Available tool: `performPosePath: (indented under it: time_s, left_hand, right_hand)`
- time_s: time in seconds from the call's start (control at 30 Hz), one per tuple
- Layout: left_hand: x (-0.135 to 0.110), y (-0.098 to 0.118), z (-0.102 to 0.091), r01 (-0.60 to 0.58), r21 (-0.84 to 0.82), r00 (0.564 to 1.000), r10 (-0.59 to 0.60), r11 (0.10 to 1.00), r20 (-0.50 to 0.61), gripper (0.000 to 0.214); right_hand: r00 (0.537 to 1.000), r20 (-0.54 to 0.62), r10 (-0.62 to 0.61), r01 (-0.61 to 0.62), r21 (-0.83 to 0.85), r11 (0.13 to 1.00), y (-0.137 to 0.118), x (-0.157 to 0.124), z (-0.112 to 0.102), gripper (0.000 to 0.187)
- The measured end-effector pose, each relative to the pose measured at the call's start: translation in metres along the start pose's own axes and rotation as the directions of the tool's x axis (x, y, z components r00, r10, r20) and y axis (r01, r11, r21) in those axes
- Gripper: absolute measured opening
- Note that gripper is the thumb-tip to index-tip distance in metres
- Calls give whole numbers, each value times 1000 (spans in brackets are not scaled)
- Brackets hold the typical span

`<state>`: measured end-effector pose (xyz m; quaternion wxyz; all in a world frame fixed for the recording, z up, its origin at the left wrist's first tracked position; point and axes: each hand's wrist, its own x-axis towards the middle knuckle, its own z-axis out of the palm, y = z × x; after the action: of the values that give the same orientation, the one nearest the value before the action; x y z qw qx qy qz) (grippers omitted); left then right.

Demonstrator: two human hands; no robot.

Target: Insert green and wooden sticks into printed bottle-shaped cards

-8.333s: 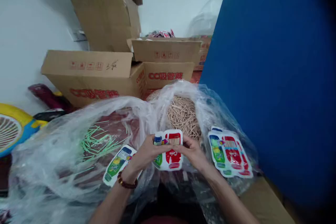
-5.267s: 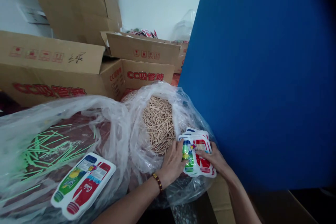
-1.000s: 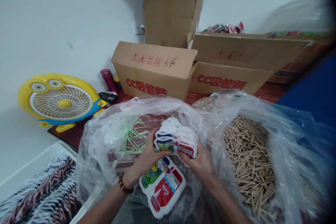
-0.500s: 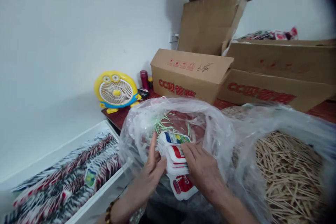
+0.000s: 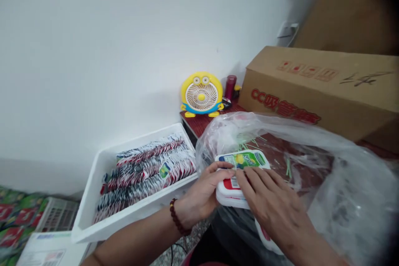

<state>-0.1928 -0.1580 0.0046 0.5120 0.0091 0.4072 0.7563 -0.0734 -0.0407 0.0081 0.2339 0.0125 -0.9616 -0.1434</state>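
Note:
Both hands hold a stack of bottle-print snack packets [image 5: 240, 162], white-edged with green and red labels. My left hand [image 5: 201, 193], with a bead bracelet on its wrist, grips the stack's left side. My right hand [image 5: 272, 201] lies over the top and right side with fingers pressed on it. The stack hovers at the near left edge of a clear plastic bag [image 5: 311, 166] holding green sticks. Another packet [image 5: 268, 239] pokes out below my right hand.
A white foam box [image 5: 93, 216] at left is packed with rows of the same packets. A yellow cartoon fan [image 5: 202, 94] and a maroon flask [image 5: 230, 87] stand by the wall. A printed cardboard carton [image 5: 321, 87] sits behind the bag. Green-and-red packs [image 5: 12, 220] lie at far left.
My view has swung left, bringing the white foam box into full view. The packet stack, squared up between both hands, has moved leftward toward that box; the bag of tan sticks left the view.

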Motion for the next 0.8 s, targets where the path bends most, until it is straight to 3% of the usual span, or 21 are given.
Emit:
performPosePath:
  time_s: [0.17,0.3,0.37,0.4,0.43,0.47,0.57,0.67,0.73,0.8]
  left_hand:
    - [-17,15,-39,-123,-11,987,121,992,-108,35]
    - [-23,38,-93,-240,96,951,254,966,-178,40]
    - [-25,57,-130,-282,245,902,344,928,-263,44]
    - [-27,68,-150,-297,381,851,424,875,-310,45]
    - [-30,79,-172,-261,548,786,505,795,-358,44]
    - [-34,89,-193,-226,609,746,538,760,-394,46]
    - [-52,114,-250,-78,723,659,580,686,-479,49]
    - [-72,125,-291,154,816,579,618,558,-532,39]
    - [-78,123,-309,314,842,559,631,439,-538,26]
    - [-76,118,-317,447,843,580,620,300,-528,15]
  right_hand:
    - [1000,-3,16,-16,67,998,-37,36,10,37]
    - [1000,-29,-4,9,147,989,-59,53,25,41]
    - [1000,-14,13,-10,177,984,-60,52,32,43]
    - [999,3,32,-32,186,982,-59,49,35,43]
    - [998,23,56,-59,191,980,-55,43,38,42]
    - [996,41,82,-88,195,977,-51,36,42,41]
    - [986,71,149,-161,209,965,-37,5,55,40]
    - [980,59,188,-197,206,959,-24,-31,69,40]
    - [982,42,184,-189,178,966,-18,-53,78,41]
    - [984,33,177,-180,156,971,-14,-72,85,42]
